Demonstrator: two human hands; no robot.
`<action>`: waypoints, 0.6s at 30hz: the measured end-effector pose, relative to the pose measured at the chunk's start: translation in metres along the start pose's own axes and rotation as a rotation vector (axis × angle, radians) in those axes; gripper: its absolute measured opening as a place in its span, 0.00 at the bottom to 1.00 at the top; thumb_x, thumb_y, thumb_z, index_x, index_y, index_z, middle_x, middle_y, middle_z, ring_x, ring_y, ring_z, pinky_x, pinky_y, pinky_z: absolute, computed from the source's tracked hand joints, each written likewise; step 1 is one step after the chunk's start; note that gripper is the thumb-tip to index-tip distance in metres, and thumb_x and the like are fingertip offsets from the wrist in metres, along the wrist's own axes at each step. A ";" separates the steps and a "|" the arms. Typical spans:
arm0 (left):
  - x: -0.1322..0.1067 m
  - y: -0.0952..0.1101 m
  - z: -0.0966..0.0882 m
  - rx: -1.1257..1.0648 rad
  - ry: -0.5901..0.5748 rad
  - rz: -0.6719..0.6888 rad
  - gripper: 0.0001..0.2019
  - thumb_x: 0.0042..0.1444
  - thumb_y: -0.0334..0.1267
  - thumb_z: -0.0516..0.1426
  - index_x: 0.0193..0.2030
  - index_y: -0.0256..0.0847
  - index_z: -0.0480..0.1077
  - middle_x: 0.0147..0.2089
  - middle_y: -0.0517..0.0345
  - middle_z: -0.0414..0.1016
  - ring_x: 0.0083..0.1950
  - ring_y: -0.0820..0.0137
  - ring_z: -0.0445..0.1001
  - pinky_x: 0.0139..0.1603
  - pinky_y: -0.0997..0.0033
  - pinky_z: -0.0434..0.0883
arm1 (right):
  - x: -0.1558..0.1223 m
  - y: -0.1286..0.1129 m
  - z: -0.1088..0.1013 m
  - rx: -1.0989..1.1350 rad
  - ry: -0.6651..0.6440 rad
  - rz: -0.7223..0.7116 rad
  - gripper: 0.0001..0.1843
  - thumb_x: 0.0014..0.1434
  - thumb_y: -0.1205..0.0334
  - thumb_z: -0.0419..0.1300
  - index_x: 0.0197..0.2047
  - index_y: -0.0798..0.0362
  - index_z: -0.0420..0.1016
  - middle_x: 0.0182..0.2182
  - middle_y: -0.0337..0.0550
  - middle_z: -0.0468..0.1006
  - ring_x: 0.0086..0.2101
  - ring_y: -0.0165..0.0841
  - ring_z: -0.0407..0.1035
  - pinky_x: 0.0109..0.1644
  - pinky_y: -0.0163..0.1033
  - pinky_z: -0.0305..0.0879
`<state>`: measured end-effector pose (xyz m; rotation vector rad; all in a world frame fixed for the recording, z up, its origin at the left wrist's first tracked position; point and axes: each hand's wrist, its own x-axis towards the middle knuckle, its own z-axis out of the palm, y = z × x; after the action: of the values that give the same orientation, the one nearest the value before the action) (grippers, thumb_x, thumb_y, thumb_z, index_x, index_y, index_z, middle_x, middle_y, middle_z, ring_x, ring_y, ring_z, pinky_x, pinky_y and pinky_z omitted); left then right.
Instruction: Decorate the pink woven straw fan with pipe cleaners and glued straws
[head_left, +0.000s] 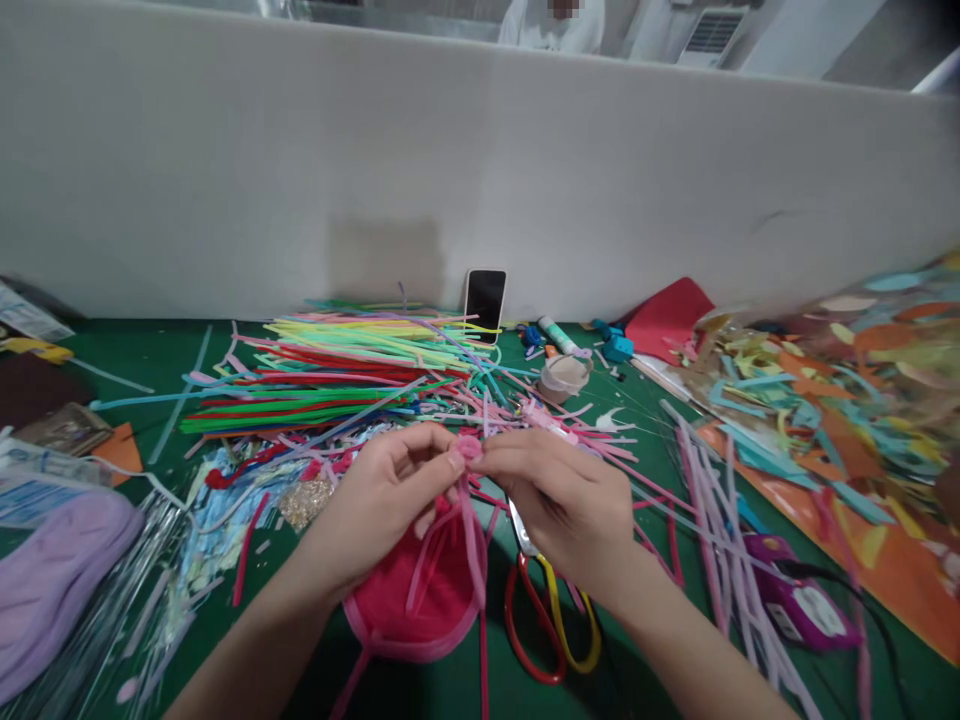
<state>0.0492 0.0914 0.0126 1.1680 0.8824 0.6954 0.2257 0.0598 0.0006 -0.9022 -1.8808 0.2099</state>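
My left hand (394,490) and my right hand (574,500) meet in the middle, fingertips pinched together on a small coil of pink pipe cleaner (469,447). Below them hangs a deep-pink fabric piece (416,585) edged with lighter pink pipe cleaner, with loose pink strands trailing over it. Fingers of my left hand lie over its upper part, so how the coil joins it cannot be made out. Under my right wrist rest scissors (559,645) with one red and one yellow handle, blades partly hidden.
A large bundle of coloured pipe cleaners (300,395) lies behind my hands. A phone (486,305) leans on the white partition (480,160). Purple padded shapes (60,580) are at left; lilac pipe cleaners (720,540), a purple corded device (802,595) and paper scraps (795,370) at right.
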 end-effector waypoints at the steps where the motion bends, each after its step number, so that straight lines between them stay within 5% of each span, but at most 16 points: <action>1: 0.000 0.001 -0.001 0.030 0.006 0.008 0.11 0.58 0.44 0.61 0.33 0.38 0.70 0.24 0.67 0.64 0.21 0.82 0.59 0.21 0.83 0.57 | 0.000 0.000 0.000 -0.030 0.010 -0.010 0.15 0.60 0.81 0.55 0.42 0.55 0.77 0.37 0.48 0.82 0.39 0.30 0.77 0.45 0.33 0.74; 7: 0.001 0.003 -0.005 0.120 0.001 0.061 0.11 0.57 0.44 0.62 0.35 0.37 0.71 0.27 0.66 0.64 0.22 0.81 0.59 0.21 0.81 0.58 | -0.002 -0.001 -0.004 0.032 -0.027 0.053 0.14 0.59 0.78 0.58 0.42 0.53 0.77 0.38 0.46 0.82 0.40 0.31 0.77 0.46 0.35 0.74; 14: 0.000 0.000 -0.005 0.202 0.032 0.132 0.08 0.59 0.40 0.59 0.33 0.38 0.71 0.30 0.63 0.67 0.30 0.77 0.64 0.30 0.79 0.63 | 0.007 -0.011 -0.003 0.369 -0.045 0.615 0.04 0.58 0.61 0.65 0.36 0.52 0.77 0.30 0.39 0.80 0.29 0.29 0.75 0.31 0.31 0.71; 18: 0.000 0.000 -0.004 0.325 -0.007 0.155 0.08 0.60 0.38 0.56 0.32 0.37 0.70 0.29 0.64 0.66 0.29 0.77 0.62 0.28 0.79 0.60 | 0.013 -0.013 -0.001 0.483 -0.143 0.741 0.09 0.57 0.57 0.66 0.31 0.54 0.76 0.26 0.37 0.78 0.27 0.27 0.71 0.29 0.30 0.67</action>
<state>0.0457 0.0937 0.0125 1.5400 0.9280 0.6883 0.2170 0.0597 0.0168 -1.2158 -1.4362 1.1472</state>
